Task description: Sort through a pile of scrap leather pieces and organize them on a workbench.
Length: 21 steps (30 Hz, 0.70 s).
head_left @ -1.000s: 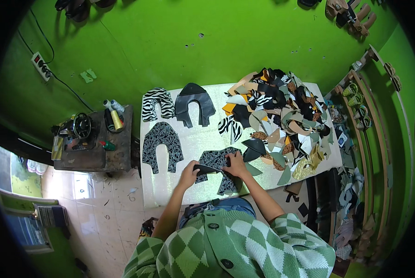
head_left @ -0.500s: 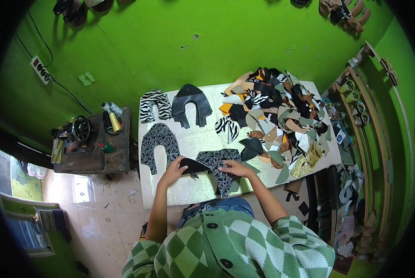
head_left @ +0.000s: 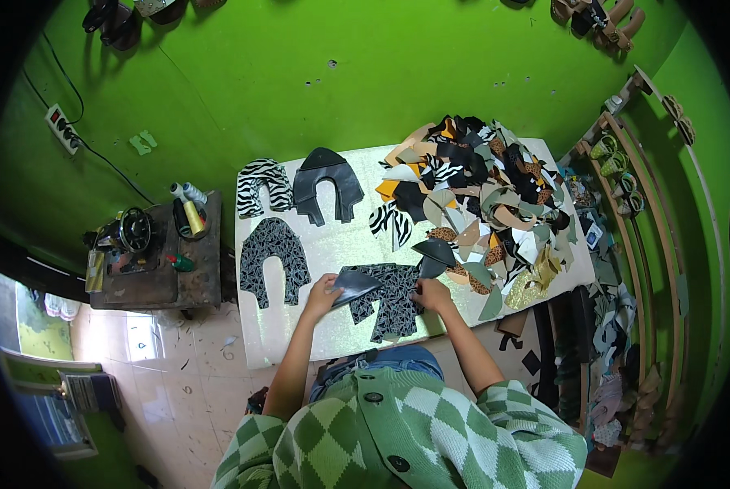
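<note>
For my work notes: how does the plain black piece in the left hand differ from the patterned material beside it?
The black piece is plain and shiny; the patterned material shows pale lines. The black piece looks smaller than the patterned material. The left hand grips the black piece; the right hand is at the patterned material's edge. Both look dark.

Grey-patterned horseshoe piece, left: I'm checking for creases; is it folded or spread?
Spread: the grey-patterned horseshoe piece lies flat, legs apart.

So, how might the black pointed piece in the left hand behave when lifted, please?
The black pointed piece is probably light, looking thin. It likely holds some shape, extending nearly flat from the left hand. Its sheen suggests a possibly slick face.
</note>
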{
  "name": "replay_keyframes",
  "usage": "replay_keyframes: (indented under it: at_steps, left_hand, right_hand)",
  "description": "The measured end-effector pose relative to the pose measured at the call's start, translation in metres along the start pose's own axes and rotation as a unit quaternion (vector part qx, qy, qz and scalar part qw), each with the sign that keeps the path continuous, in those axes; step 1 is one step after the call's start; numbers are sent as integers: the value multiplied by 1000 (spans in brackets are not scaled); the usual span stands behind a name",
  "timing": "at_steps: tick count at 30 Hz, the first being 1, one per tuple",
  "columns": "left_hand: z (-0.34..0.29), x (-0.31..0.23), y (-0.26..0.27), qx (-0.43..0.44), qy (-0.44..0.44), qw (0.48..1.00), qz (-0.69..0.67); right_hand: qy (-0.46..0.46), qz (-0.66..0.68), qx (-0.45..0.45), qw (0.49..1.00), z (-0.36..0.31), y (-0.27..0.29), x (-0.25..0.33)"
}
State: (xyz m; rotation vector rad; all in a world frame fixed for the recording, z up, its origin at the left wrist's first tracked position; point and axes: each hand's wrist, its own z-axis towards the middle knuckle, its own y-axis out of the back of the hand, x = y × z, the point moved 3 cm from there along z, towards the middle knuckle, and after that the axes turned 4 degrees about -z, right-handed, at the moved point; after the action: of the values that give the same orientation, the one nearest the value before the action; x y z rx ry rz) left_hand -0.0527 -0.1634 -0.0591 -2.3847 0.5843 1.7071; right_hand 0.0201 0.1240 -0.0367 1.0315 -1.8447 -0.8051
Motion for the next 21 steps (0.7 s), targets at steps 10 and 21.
replay_keyframes:
  at_steps: [10,21]
  left_hand:
    - [3,3,-38,-17,23,986,-165]
    - [14,-43,-29,-2,41,988,-146]
  right_hand:
    - [159,303,-240,908,5,7,51]
    - [144,421,-125,887,54,23,49]
